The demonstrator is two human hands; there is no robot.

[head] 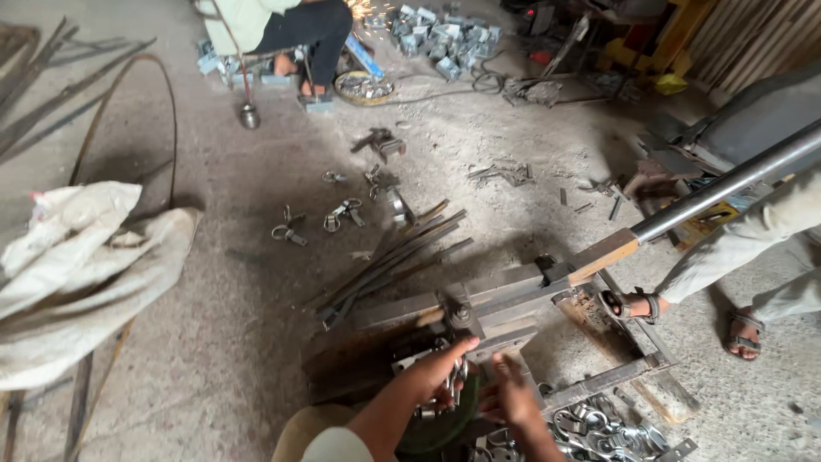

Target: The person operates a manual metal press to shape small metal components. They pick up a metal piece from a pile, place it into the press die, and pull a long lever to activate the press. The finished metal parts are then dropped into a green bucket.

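Note:
My left hand (pixel 440 372) reaches from the bottom edge to the front of a rusty lever press (pixel 505 295) on the floor. Its fingers are closed on a small bent metal piece (pixel 459 382) under the press head. My right hand (pixel 513 398) is just to the right of it, fingers together and pointing up at the press; whether it holds anything is hidden. A dark green round object (pixel 440 432) lies below both hands. The press's long steel pipe handle (pixel 727 184) slopes up to the right.
Another person's sandalled feet (pixel 629 304) stand right of the press. A pile of shiny metal rings (pixel 599 428) lies at lower right, and flat steel bars (pixel 393 257) lie behind the press. White sacks (pixel 77 274) lie at left. A seated person (pixel 299 34) makes sparks at top.

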